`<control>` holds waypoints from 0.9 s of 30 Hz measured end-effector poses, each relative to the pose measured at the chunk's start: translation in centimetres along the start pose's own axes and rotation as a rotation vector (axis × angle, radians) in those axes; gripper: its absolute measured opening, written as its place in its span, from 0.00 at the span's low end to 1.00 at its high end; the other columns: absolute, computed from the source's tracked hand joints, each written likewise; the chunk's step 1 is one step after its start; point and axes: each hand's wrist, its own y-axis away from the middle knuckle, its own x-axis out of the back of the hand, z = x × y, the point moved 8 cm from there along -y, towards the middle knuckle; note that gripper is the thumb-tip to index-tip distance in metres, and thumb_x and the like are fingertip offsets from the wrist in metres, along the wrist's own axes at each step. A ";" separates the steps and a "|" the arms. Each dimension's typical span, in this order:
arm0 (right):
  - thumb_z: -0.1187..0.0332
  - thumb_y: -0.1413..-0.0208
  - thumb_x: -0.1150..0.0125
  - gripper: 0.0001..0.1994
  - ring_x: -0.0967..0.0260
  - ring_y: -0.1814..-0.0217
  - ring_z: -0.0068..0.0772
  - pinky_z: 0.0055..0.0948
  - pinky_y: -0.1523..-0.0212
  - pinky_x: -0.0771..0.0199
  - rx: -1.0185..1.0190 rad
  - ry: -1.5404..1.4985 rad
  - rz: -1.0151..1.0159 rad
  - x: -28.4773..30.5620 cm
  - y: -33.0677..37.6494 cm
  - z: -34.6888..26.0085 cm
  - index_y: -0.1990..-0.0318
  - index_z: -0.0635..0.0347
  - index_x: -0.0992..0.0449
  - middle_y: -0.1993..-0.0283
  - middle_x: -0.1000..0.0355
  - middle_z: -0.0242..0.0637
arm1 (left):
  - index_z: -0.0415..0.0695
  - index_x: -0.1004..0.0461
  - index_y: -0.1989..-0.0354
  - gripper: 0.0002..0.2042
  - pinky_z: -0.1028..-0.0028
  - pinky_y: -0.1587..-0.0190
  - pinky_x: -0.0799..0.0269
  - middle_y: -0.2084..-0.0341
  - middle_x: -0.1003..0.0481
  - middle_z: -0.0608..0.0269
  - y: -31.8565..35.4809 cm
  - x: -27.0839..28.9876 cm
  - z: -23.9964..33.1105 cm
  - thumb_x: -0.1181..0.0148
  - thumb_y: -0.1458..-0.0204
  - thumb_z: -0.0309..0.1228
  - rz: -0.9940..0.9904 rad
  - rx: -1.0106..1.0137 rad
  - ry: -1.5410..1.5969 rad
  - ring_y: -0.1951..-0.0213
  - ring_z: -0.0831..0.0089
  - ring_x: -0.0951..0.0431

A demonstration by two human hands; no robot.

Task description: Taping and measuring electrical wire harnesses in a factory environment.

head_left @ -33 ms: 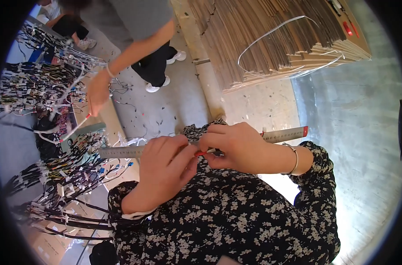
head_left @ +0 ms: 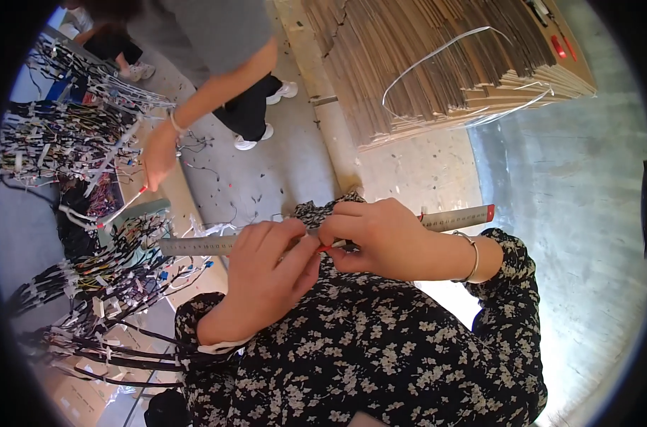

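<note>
Evidently, in the head view, the close work sits at the middle of the frame, where the left hand (head_left: 266, 262) and the right hand (head_left: 380, 233) meet tip to tip, both narrowed to a pinch on a small red piece (head_left: 325, 248); its exact kind is too small to tell. Behind the fingers, a steel ruler (head_left: 195, 246) crosses from left of centre to a red end (head_left: 490, 213) right of centre, rising slightly toward the right; which fingers bear its weight is hidden. For a clean result, I would judge that the ruler wants to be level and unbent, the red piece snug against it without a twist, and the pressure coming from thumb and forefinger pads alone, with wrists loose so that neither end tips. Better light on the pinch would help, since the knuckles cover most of it, and sleeves of the floral garment (head_left: 380, 341) should hang clear of the ruler. At the upper left, a co-worker's hand (head_left: 160, 153) holds a pale cable (head_left: 128, 205) with red bands beside bundled wire harnesses (head_left: 67, 135); a strapped stack of flattened cardboard (head_left: 430, 71) fills the upper right
</note>
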 end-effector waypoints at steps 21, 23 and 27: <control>0.77 0.49 0.42 0.12 0.26 0.50 0.50 0.41 0.50 0.27 -0.232 -0.150 -0.161 -4.2 2.3 8.1 0.57 0.67 0.21 0.56 0.25 0.52 | 0.49 0.21 0.67 0.05 0.68 0.70 0.25 0.70 0.23 0.66 1.9 -6.5 -1.4 0.33 0.51 0.30 -0.440 -0.018 0.304 0.70 0.64 0.20; 0.78 0.51 0.41 0.12 0.25 0.51 0.49 0.39 0.51 0.26 -0.250 -0.187 -0.101 -2.6 0.9 7.6 0.57 0.66 0.20 0.57 0.23 0.51 | 0.49 0.21 0.67 0.05 0.67 0.70 0.25 0.70 0.23 0.66 1.1 -5.6 -1.9 0.33 0.51 0.31 -0.419 0.010 0.300 0.71 0.62 0.20; 0.81 0.53 0.42 0.13 0.22 0.56 0.46 0.36 0.55 0.24 -0.274 -0.243 0.003 -0.8 -2.0 7.1 0.59 0.65 0.19 0.62 0.21 0.50 | 0.48 0.20 0.68 0.05 0.66 0.70 0.25 0.70 0.23 0.65 0.1 -3.7 -1.9 0.32 0.51 0.31 -0.417 0.019 0.303 0.71 0.61 0.21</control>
